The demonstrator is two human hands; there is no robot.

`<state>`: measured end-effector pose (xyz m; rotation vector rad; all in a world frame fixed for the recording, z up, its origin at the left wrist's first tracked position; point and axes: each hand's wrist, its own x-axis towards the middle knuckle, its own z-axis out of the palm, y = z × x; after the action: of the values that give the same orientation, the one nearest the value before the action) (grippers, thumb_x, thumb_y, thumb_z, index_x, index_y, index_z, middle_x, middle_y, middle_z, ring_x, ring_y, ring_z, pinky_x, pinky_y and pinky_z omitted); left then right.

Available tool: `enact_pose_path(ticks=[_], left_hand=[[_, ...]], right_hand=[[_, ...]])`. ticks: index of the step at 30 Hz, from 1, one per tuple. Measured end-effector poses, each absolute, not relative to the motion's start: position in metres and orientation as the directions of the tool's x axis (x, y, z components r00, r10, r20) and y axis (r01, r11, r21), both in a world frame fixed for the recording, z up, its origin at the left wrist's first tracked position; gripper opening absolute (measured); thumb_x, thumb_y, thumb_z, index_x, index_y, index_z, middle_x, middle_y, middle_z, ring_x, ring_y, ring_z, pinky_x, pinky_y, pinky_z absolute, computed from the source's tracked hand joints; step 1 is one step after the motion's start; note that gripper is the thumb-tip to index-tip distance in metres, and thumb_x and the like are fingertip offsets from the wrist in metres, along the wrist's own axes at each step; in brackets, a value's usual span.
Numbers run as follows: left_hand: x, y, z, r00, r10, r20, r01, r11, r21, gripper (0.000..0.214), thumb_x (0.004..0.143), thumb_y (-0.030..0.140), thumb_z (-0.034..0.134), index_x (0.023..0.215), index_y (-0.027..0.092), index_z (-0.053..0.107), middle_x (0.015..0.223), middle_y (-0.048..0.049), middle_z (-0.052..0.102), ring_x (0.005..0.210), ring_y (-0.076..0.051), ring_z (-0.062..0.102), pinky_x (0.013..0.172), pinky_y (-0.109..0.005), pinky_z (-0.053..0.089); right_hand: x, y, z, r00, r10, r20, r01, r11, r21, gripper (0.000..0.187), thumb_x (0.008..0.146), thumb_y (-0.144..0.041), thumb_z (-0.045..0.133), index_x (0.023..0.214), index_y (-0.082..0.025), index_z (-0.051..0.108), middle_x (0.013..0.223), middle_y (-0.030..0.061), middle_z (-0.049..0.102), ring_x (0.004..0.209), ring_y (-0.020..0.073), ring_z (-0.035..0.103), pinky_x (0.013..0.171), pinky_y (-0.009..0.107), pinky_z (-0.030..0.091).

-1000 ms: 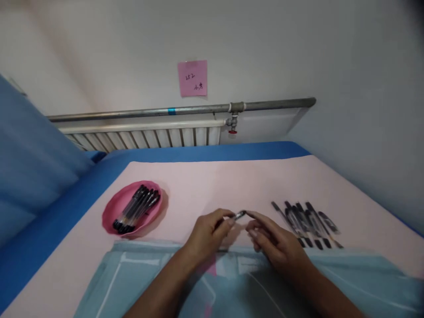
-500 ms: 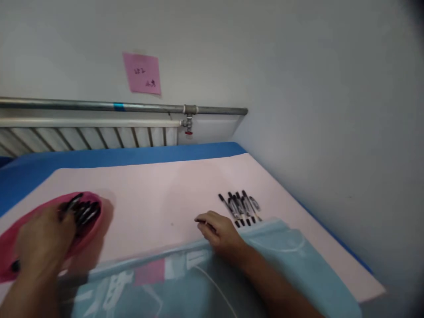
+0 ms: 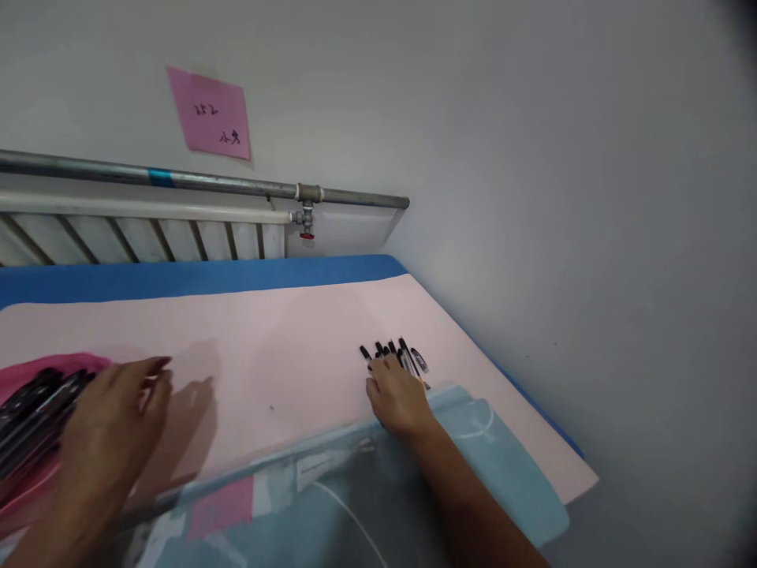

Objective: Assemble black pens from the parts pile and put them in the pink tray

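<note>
My left hand (image 3: 112, 426) hovers low at the left with its fingers stretched out and nothing in them. It is just right of a pink dish (image 3: 24, 493) that holds several black pens (image 3: 35, 410). My right hand (image 3: 396, 398) rests on the pink sheet (image 3: 266, 347), with its fingers curled together over the near ends of a row of loose black pens (image 3: 393, 353). What the fingertips grip is hidden under the hand.
A pale blue printed cloth (image 3: 355, 505) lies across the near edge under my forearms. Blue bedding (image 3: 206, 276) borders the pink sheet. At the back run a radiator (image 3: 136, 237) and a metal pipe (image 3: 206, 181). A pink note (image 3: 210, 114) is stuck on the wall, which stands close on the right.
A second ago both hands met at the middle on one pen. My left hand then swung to the pink dish and now draws back from it. My right hand moved onto the loose pens. The view turned right.
</note>
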<state>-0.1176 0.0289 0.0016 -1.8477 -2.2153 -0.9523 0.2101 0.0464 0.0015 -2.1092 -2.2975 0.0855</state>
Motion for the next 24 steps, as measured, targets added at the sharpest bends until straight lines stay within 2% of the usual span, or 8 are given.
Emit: enact_pose_path(ticks=[2,7,10,12,15,17,20,24], left_hand=[[-0.087,0.026,0.004,-0.205,0.904,0.376,0.894,0.017,0.447,0.031,0.079,0.034,0.043,0.096,0.015,0.062,0.09,-0.0093,0.065,0.078,-0.023,0.059,0.07,-0.032,0.045],[-0.034,0.016,-0.009,-0.072,0.986,0.149,0.653,-0.066,0.754,0.029,0.078,0.039,0.046,0.095,0.022,0.062,0.096,-0.0037,0.067,0.084,-0.02,0.06,0.073,-0.028,0.045],[-0.009,0.01,-0.01,0.038,0.997,-0.061,0.444,0.038,0.895,0.028,0.078,0.041,0.049,0.093,0.022,0.062,0.087,-0.0031,0.068,0.077,-0.019,0.061,0.067,-0.028,0.046],[0.005,0.007,-0.007,0.052,0.976,-0.209,0.23,0.192,0.954,0.031,0.076,0.043,0.052,0.095,0.02,0.061,0.08,-0.0035,0.067,0.068,-0.017,0.06,0.059,-0.027,0.047],[0.015,0.007,0.0,-0.005,0.929,-0.369,-0.104,0.366,0.925,0.037,0.072,0.046,0.058,0.096,0.018,0.06,0.078,-0.0043,0.068,0.062,-0.015,0.061,0.057,-0.027,0.048],[0.016,0.007,0.003,-0.032,0.901,-0.433,-0.205,0.418,0.885,0.039,0.069,0.047,0.061,0.095,0.018,0.061,0.08,-0.0049,0.069,0.065,-0.016,0.064,0.062,-0.028,0.05],[0.013,0.007,0.006,-0.074,0.868,-0.491,-0.232,0.464,0.855,0.035,0.067,0.046,0.064,0.088,0.018,0.063,0.08,-0.0045,0.069,0.068,-0.017,0.065,0.062,-0.028,0.05],[0.009,0.006,0.004,-0.116,0.881,-0.459,-0.361,0.393,0.846,0.028,0.069,0.039,0.065,0.085,0.016,0.062,0.065,-0.0003,0.064,0.056,-0.014,0.061,0.054,-0.026,0.05]], right_hand=[[0.211,0.046,0.004,-0.05,0.997,-0.05,0.998,0.049,-0.03,0.025,0.085,-0.02,0.037,0.105,-0.018,0.053,0.106,0.0116,0.055,0.085,0.0208,0.057,0.065,0.029,0.039],[0.211,0.047,0.001,-0.096,0.989,-0.113,0.993,0.087,-0.077,0.025,0.08,-0.013,0.04,0.101,-0.013,0.054,0.096,0.0137,0.061,0.083,0.0231,0.059,0.067,0.031,0.038],[0.203,0.044,-0.002,-0.158,0.984,-0.084,0.978,0.144,-0.151,0.024,0.079,-0.016,0.043,0.099,-0.015,0.056,0.094,0.0097,0.063,0.084,0.0195,0.058,0.069,0.028,0.038],[0.193,0.038,-0.003,-0.241,0.971,-0.005,0.925,0.228,-0.304,0.025,0.079,-0.019,0.045,0.101,-0.017,0.056,0.091,0.0056,0.063,0.081,0.0159,0.057,0.069,0.025,0.038],[0.176,0.027,-0.006,-0.384,0.912,0.146,0.736,0.397,-0.548,0.027,0.077,-0.017,0.047,0.102,-0.019,0.056,0.085,0.0022,0.063,0.073,0.013,0.056,0.067,0.022,0.04],[0.168,0.022,-0.008,-0.486,0.848,0.209,0.609,0.501,-0.615,0.03,0.076,-0.015,0.048,0.105,-0.02,0.056,0.086,0.0015,0.063,0.073,0.0124,0.055,0.068,0.021,0.041],[0.17,0.023,-0.007,-0.517,0.82,0.247,0.567,0.544,-0.618,0.025,0.08,-0.019,0.049,0.104,-0.02,0.056,0.088,0.0024,0.063,0.076,0.0127,0.056,0.07,0.022,0.041],[0.197,0.041,-0.002,-0.238,0.945,0.224,0.835,0.317,-0.449,0.021,0.087,-0.023,0.041,0.096,-0.016,0.058,0.092,0.0073,0.06,0.081,0.015,0.055,0.074,0.025,0.041]])
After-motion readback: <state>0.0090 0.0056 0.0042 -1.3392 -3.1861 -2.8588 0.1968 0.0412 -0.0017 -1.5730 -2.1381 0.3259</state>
